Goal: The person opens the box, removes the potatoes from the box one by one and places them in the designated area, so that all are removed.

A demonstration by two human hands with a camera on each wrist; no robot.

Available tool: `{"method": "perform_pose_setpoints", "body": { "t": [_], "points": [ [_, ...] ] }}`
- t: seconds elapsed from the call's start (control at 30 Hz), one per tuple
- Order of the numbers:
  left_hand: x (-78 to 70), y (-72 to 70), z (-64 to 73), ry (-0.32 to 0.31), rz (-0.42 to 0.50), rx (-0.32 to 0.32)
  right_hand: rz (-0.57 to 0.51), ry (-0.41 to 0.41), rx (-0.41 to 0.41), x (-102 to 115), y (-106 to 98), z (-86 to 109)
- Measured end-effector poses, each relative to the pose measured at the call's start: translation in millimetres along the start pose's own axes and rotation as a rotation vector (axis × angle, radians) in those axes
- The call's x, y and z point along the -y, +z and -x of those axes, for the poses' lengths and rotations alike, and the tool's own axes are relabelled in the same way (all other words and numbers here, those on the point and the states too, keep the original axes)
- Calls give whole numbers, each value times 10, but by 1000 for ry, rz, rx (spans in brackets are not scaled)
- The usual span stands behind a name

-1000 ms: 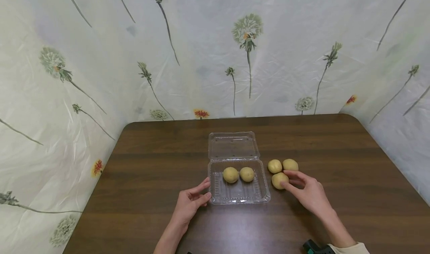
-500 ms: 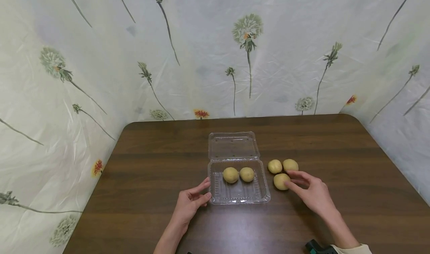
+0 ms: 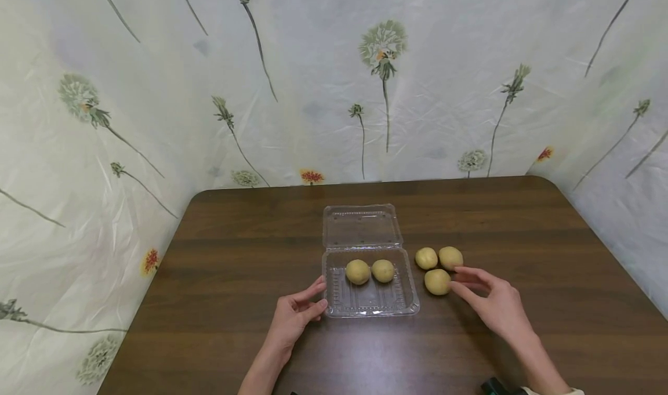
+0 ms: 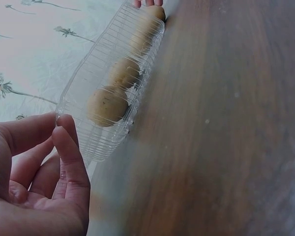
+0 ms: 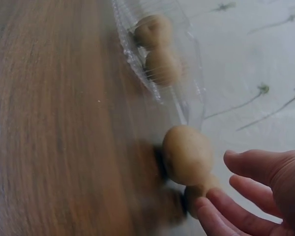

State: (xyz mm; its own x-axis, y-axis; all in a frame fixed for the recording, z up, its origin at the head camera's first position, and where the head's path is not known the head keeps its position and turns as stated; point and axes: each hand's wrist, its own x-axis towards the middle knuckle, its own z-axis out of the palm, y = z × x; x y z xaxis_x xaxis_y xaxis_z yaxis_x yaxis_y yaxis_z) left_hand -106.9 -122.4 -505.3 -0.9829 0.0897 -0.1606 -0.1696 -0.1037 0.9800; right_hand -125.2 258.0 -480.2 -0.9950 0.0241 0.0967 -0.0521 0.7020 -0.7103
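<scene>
A clear plastic clamshell container (image 3: pixel 365 305) lies on the table with its lid (image 3: pixel 362 227) folded back. Two potatoes, a left one (image 3: pixel 357 272) and a right one (image 3: pixel 383 271), sit side by side in its base. My left hand (image 3: pixel 293 319) pinches the container's left rim between thumb and fingers, as the left wrist view shows. Right of the container three more potatoes are grouped: a near one (image 3: pixel 437 282), a far right one (image 3: pixel 451 258) and a far left one (image 3: pixel 426 258). Beside them my right hand (image 3: pixel 498 305) holds nothing, its thumb apart from the near potato (image 5: pixel 188 155).
The brown wooden table (image 3: pixel 245 256) has rounded far corners. Behind it and along its sides hangs a pale sheet (image 3: pixel 313 93) printed with dandelions. A dark device (image 3: pixel 496 387) sits at my right wrist.
My right hand has let go of the near potato and drawn back to the right. That potato has shifted very slightly rightward. The left hand stays on the rim.
</scene>
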Motion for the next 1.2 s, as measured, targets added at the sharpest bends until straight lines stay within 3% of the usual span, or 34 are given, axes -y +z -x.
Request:
{"method": "perform_pose_setpoints", "body": {
  "t": [0.13, 0.53, 0.87, 1.2],
  "points": [
    [1, 2, 7, -1, 0, -2, 1, -13, -22, 21, -32, 30],
    [10, -11, 20, -10, 1, -2, -25, 8, 41, 125, -16, 132],
    [14, -4, 16, -8, 9, 2, -65, -48, 37, 181, 50, 171],
    [-18, 9, 9, -6, -6, 0, -93, -39, 74, 225, 61, 171]
  ]
}}
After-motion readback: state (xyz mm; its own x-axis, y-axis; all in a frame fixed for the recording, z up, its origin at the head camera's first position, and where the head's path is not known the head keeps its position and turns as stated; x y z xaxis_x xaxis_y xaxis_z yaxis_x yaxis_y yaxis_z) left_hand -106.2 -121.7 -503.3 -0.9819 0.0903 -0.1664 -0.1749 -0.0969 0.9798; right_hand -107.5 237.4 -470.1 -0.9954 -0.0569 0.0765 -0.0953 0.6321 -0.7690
